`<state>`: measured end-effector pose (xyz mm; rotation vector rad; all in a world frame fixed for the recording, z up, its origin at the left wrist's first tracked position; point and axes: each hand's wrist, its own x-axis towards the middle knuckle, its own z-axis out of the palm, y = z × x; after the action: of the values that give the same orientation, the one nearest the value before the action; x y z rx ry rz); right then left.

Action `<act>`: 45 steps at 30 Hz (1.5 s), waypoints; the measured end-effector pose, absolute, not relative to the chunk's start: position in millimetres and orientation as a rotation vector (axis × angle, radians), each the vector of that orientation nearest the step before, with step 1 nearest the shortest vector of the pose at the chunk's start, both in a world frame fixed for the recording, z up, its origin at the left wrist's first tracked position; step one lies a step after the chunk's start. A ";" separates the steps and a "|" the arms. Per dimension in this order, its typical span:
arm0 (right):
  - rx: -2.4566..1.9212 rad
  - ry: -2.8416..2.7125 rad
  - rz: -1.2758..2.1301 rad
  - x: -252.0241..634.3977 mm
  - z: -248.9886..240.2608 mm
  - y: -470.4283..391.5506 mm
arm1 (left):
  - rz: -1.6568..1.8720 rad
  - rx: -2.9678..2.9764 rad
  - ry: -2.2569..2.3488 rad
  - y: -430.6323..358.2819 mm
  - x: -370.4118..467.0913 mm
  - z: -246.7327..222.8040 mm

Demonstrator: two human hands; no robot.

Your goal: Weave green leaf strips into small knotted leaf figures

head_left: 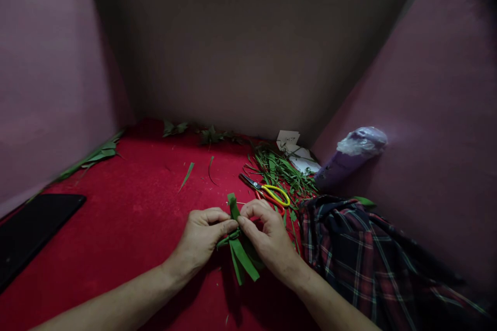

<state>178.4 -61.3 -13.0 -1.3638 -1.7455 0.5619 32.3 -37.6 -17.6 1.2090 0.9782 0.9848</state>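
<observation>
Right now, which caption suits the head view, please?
Both hands pinch green leaf strips above a red surface, scissors beyond.

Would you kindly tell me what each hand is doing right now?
Left hand: closed, pinching the folded green leaf strips.
Right hand: closed, pinching the same strips between thumb and fingers.

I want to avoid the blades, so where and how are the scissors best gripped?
Probably by the yellow handle and red handle, from the near right: their loops lie just beyond the right hand, while the dark blades point away to the far left.
</observation>
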 end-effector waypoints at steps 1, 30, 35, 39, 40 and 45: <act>-1.367 -1.736 0.559 177.9 -14.2 -61.2 | 0.989 1.211 0.979 -37.7 32.7 -18.1; -1.379 -1.592 0.624 182.9 -6.2 -61.6 | 0.928 1.177 0.994 -38.2 28.8 -17.5; -1.347 -1.541 0.808 184.4 -3.4 -59.0 | 0.894 1.099 0.959 -40.2 28.6 -13.1; -1.269 -1.517 0.833 179.9 -6.8 -59.8 | 0.898 1.110 0.924 -41.7 30.2 -10.8; -1.254 -1.516 0.828 179.3 -7.7 -59.8 | 0.886 1.099 0.923 -41.8 30.6 -10.6; -1.249 -1.511 0.811 179.8 -7.7 -59.3 | 0.851 1.035 0.937 -40.1 30.4 -11.9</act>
<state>179.8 -59.3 -7.7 -1.2489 -1.5111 0.8109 30.4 -40.1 -11.9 1.0347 0.9370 0.8506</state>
